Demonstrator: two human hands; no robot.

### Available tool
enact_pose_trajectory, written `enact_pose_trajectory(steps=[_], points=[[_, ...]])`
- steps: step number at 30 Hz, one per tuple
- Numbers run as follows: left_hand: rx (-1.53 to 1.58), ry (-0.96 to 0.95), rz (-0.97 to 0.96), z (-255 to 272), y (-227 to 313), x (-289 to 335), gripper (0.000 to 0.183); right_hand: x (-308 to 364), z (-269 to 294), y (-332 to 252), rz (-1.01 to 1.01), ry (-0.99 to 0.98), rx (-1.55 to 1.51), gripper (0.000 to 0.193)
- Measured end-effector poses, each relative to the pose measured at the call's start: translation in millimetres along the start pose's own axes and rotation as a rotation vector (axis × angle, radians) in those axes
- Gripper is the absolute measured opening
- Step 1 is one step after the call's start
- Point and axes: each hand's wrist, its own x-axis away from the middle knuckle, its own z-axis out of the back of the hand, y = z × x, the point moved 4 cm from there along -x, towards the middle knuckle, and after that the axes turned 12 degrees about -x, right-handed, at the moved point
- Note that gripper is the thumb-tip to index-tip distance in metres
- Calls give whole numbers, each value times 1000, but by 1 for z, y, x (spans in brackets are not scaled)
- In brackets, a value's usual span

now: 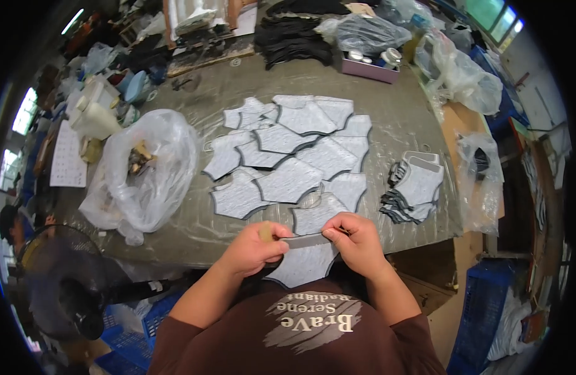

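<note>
Head view: both hands' fingers [330, 234] pinch grey cut piece [303, 262]; clear plastic bag [144, 172] left.

A small manufacturing workshop: a plastic-covered tabletop [388, 134] carries rows of identical grey cut pieces [288, 156] and a stack of the same [416, 187], with black material piles [291, 37], plastic bags [147, 169], glue bottles [94, 109] and blue crates [478, 309] around.
</note>
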Motion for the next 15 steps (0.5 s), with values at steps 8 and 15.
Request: enact_pose_trajectory(steps=[8, 15], points=[[99, 70, -158, 11, 2, 2, 46, -15, 165, -15, -133, 430, 294, 13], [-6, 17, -121, -9, 0, -3, 41, -18, 195, -14, 356, 705, 850, 12]])
